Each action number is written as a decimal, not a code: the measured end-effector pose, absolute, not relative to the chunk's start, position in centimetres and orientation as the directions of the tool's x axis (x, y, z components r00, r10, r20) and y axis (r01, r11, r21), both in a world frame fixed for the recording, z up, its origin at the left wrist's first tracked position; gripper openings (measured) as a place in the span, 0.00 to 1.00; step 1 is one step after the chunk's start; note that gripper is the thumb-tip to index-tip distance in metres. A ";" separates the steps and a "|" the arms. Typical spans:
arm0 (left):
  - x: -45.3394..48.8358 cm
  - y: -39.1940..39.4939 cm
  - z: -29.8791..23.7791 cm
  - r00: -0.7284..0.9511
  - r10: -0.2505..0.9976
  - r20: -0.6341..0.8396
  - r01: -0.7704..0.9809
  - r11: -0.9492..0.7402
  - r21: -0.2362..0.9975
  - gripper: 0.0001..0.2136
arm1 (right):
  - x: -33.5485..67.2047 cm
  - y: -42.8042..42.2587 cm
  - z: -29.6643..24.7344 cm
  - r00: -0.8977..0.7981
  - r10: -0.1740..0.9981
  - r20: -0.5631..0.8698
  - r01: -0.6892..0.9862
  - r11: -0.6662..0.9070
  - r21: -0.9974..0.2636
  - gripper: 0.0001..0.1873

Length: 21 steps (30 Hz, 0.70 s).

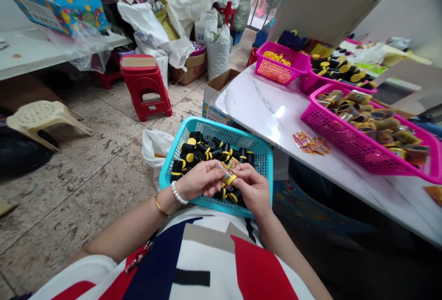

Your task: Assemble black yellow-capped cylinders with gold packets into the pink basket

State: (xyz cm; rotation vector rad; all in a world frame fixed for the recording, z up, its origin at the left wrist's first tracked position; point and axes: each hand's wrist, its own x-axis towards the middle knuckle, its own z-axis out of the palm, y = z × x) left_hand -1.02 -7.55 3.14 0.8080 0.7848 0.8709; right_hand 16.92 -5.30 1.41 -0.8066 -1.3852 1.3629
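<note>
The left hand [202, 181] and the right hand [254, 190] meet over a blue basket [225, 130]. They pinch a small yellow packet [228, 175] between them. The left thumb and fingers are closed on its left end, and the right thumb and fingers are closed on its right end. The packet is above the middle of the basket, and I cannot tell if it is one packet or two. A white bead bracelet [178, 194] and a gold band [160, 205] go round the left arm.

Lots of black and yellow tubes [177, 166] lie jumbled in the blue basket. Going by a clock with the hands in the middle, a white bag [151, 150] is just beside the basket, between nine and ten o'clock. A red stool [147, 87] stands between ten and eleven. At one o'clock, a small pink basket [297, 70] holds yellow bits [276, 58]. Between two and three, a little pile of flat packets [311, 143] lies on the white table [257, 102]. Past the pile, a long pink basket [340, 138] is full of shiny packs [383, 125]
</note>
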 end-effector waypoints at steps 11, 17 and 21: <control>0.1 -7.3 3.2 0.389 0.884 -0.259 -0.383 0.410 0.828 0.18 | 16.5 -5.5 2.2 -0.336 0.915 0.222 -0.159 0.177 -0.971 0.03; 0.5 -7.1 2.5 0.250 0.894 -0.372 -0.340 0.441 0.831 0.21 | 16.5 -5.9 1.6 -0.282 0.935 0.215 -0.030 0.215 -0.976 0.08; 0.8 -7.1 2.4 0.209 0.899 -0.386 -0.378 0.438 0.816 0.20 | 16.4 -6.6 1.8 -0.232 0.933 0.276 0.212 0.326 -0.922 0.14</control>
